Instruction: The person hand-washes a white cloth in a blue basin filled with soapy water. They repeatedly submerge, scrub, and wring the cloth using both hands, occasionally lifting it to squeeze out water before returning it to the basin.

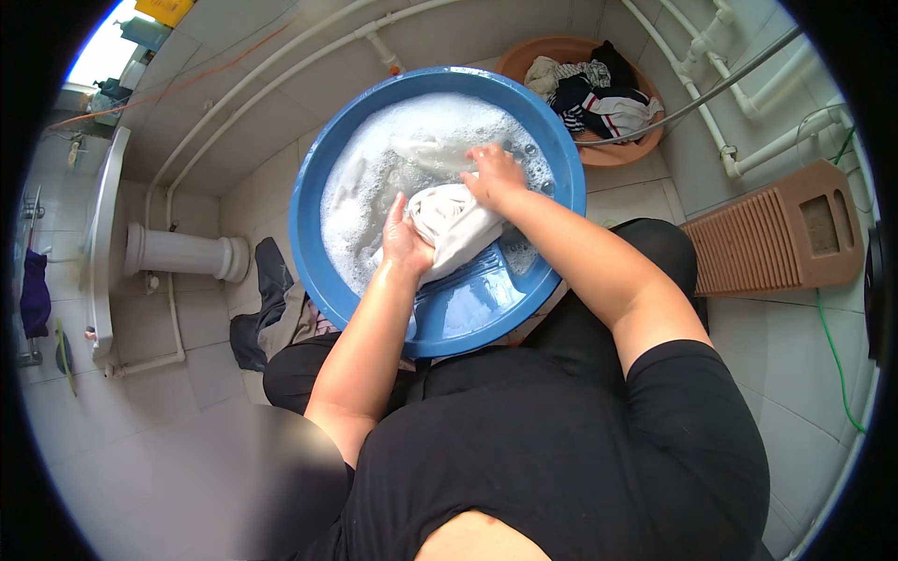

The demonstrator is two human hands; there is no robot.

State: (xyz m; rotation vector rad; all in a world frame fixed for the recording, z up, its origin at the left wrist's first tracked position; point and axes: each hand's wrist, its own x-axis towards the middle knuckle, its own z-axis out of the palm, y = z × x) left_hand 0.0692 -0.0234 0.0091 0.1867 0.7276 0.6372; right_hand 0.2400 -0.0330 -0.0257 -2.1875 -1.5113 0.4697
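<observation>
Both hands, left hand (404, 241) and right hand (493, 175), grip a bunched white cloth (454, 224) over foamy water in the blue basin (318, 159), with a brown basin of laundry (524, 56) beyond at far right.

Single head-worn fisheye view, looks steeply down from above the person's own torso, close. Blue basin (318, 168) fills upper centre, forearms enter from the lower edge. Tiled floor (178, 411) and pipes bend toward the rim. No second view to overlap.
</observation>
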